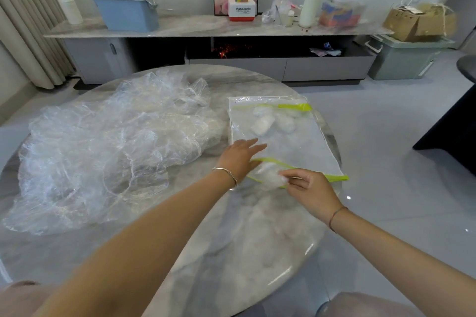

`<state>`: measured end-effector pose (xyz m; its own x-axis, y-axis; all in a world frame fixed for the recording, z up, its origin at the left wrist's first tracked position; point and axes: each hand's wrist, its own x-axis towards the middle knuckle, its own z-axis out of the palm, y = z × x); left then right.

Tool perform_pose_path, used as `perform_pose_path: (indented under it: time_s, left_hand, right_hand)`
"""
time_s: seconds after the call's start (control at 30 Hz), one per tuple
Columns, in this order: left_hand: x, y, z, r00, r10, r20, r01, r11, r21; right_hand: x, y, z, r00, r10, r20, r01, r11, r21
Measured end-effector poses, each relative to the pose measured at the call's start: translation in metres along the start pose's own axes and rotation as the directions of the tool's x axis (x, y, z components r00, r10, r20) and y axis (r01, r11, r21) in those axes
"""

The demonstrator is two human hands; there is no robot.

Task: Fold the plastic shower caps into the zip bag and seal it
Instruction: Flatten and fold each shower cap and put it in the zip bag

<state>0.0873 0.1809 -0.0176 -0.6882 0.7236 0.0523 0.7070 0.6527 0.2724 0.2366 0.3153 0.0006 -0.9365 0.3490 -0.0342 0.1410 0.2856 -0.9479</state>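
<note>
The right hand (306,188) pinches a wadded shower cap (270,175) at the zip bag (296,147)'s near, green-edged mouth, apparently open. The bag runs lengthwise away from that grip. The left hand (239,154) lies flat-fingered on the bag, just beside.

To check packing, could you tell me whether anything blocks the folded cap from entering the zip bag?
Nothing visible does: the right hand pinches the folded shower cap at the zip bag's open mouth.
</note>
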Motion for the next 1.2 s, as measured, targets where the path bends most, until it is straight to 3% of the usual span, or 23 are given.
perform_pose_path:
  time_s: [0.13, 0.23, 0.33, 0.43, 0.53, 0.6, 0.73, 0.87, 1.07, 1.2]
  left_hand:
    - [0.016, 0.009, -0.021, 0.991, -0.015, -0.131, -0.013, 0.978, -0.208]
    - [0.008, 0.027, -0.04, 0.983, 0.02, -0.181, -0.064, 0.967, -0.245]
    - [-0.007, 0.048, -0.061, 0.976, 0.035, -0.215, -0.094, 0.959, -0.269]
    - [-0.02, 0.063, -0.082, 0.974, 0.013, -0.227, -0.087, 0.943, -0.321]
    - [-0.028, 0.066, -0.102, 0.969, -0.008, -0.248, -0.102, 0.898, -0.428]
    - [-0.032, 0.064, -0.11, 0.961, -0.013, -0.276, -0.112, 0.894, -0.433]
    - [-0.037, 0.059, -0.108, 0.954, -0.011, -0.301, -0.102, 0.928, -0.359]
    - [-0.024, 0.051, -0.089, 0.971, 0.007, -0.237, -0.101, 0.916, -0.388]
    - [0.001, 0.028, -0.052, 1.0, 0.021, 0.012, -0.015, 0.93, -0.368]
    - [-0.019, 0.013, -0.038, 0.975, -0.005, 0.221, 0.027, 0.995, -0.1]
  right_hand:
    - [0.013, -0.008, 0.001, 0.986, -0.163, -0.041, 0.156, 0.978, -0.139]
    - [0.024, -0.016, 0.003, 0.978, -0.205, -0.024, 0.19, 0.939, -0.286]
    - [0.036, -0.026, 0.004, 0.99, -0.052, 0.131, 0.107, 0.881, -0.461]
    - [0.048, -0.026, 0.009, 0.933, 0.21, 0.293, 0.055, 0.72, -0.692]
    - [0.057, -0.019, 0.018, 0.895, 0.377, 0.238, 0.03, 0.482, -0.876]
    - [0.06, -0.018, 0.02, 0.899, 0.396, 0.189, 0.022, 0.39, -0.921]
    - [0.064, -0.021, 0.017, 0.927, 0.342, 0.155, 0.002, 0.409, -0.912]
    - [0.061, -0.028, 0.017, 0.939, 0.252, 0.235, 0.094, 0.469, -0.878]
    - [0.041, -0.027, 0.015, 0.902, 0.26, 0.345, 0.174, 0.513, -0.841]
    - [0.029, -0.015, 0.024, 0.834, 0.292, 0.468, 0.203, 0.627, -0.752]
